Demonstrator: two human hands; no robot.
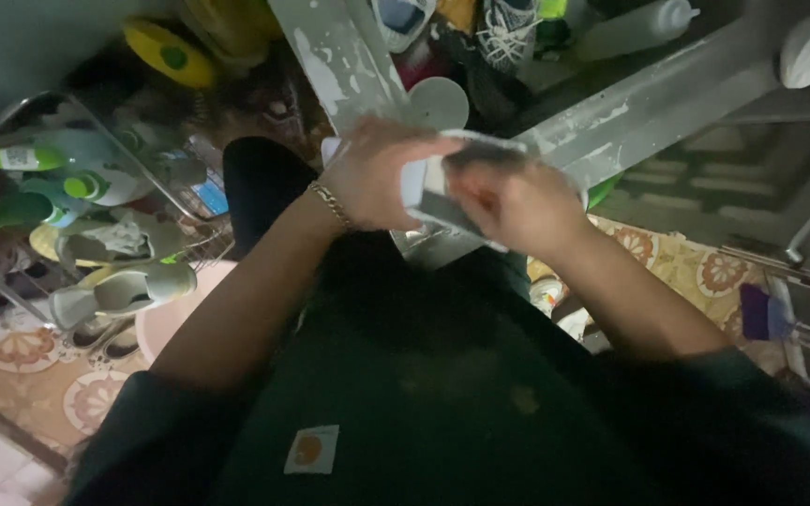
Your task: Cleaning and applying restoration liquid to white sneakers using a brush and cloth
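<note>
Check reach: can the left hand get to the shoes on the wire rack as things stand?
Probably not right away. The left hand is gripping the pale shoe together with the right hand. The wire rack and its shoes sit close by on the left with nothing between.

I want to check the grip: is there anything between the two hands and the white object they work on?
Nothing visible does. The left hand and the right hand both touch the white object directly and hold it above the lap. The picture is blurred, so a thin thing between them could go unseen.
</note>
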